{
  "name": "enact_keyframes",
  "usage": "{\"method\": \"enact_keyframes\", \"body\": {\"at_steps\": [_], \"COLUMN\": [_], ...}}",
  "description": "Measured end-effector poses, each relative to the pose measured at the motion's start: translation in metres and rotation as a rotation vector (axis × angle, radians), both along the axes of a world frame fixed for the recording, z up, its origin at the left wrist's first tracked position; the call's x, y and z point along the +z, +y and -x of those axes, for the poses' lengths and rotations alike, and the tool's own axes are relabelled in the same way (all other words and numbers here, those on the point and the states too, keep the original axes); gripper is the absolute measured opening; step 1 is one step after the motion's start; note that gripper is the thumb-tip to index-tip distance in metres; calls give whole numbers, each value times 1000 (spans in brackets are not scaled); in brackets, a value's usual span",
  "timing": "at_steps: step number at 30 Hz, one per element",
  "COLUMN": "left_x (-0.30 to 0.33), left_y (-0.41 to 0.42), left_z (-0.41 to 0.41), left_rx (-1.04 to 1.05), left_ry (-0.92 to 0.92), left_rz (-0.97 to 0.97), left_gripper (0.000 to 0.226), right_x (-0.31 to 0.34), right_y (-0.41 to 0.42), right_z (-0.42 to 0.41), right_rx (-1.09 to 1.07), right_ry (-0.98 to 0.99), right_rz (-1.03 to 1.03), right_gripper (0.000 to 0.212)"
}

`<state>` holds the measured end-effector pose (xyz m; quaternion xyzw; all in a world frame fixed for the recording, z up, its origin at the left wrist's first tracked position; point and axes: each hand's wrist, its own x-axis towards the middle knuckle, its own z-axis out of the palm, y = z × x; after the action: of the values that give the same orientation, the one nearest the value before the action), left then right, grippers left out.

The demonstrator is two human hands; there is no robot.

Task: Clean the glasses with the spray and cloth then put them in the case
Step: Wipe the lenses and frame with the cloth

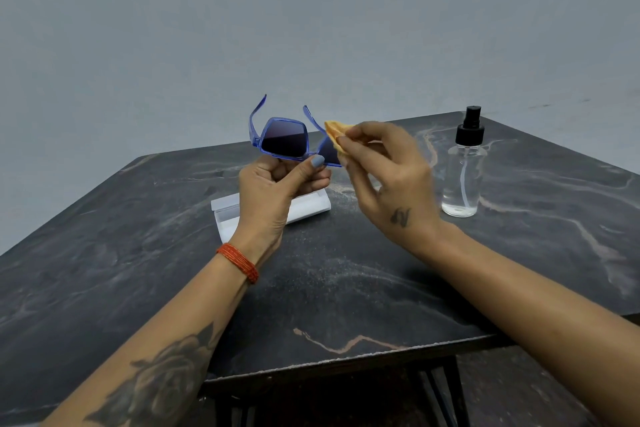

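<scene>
Blue-framed glasses (284,140) with dark lenses are held up above the table, temples pointing away from me. My left hand (277,191) pinches the frame's lower edge near the bridge. My right hand (384,170) pinches a small orange cloth (335,131) against the right lens, which the cloth and fingers mostly hide. A white case (308,210) lies open on the table under my left hand, partly hidden by it. A clear spray bottle (464,177) with a black pump top stands upright to the right.
The dark marble-patterned table (346,288) ends in an edge near me and a corner at the far right behind the bottle. A plain grey wall (311,28) rises behind it. Dark table legs show below the near edge.
</scene>
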<state>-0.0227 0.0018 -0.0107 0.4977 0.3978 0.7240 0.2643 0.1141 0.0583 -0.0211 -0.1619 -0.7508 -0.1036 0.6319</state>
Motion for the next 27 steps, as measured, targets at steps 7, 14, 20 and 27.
{"method": "enact_keyframes", "body": {"at_steps": [7, 14, 20, 27], "left_x": [0, 0, 0, 1], "left_y": [0, 2, 2, 0], "left_z": [0, 3, 5, 3], "left_rx": [-26, 8, 38, 19], "left_ry": [-63, -20, -44, -77], "left_rz": [0, 23, 19, 5], "left_gripper": [8, 8, 11, 8], "right_x": [-3, 0, 14, 7], "right_y": [5, 20, 27, 22], "right_z": [1, -6, -5, 11], "right_rx": [30, 0, -50, -50], "right_ry": [-159, -194, -216, -178], "right_rz": [-133, -196, -201, -167], "right_gripper": [19, 22, 21, 30]}}
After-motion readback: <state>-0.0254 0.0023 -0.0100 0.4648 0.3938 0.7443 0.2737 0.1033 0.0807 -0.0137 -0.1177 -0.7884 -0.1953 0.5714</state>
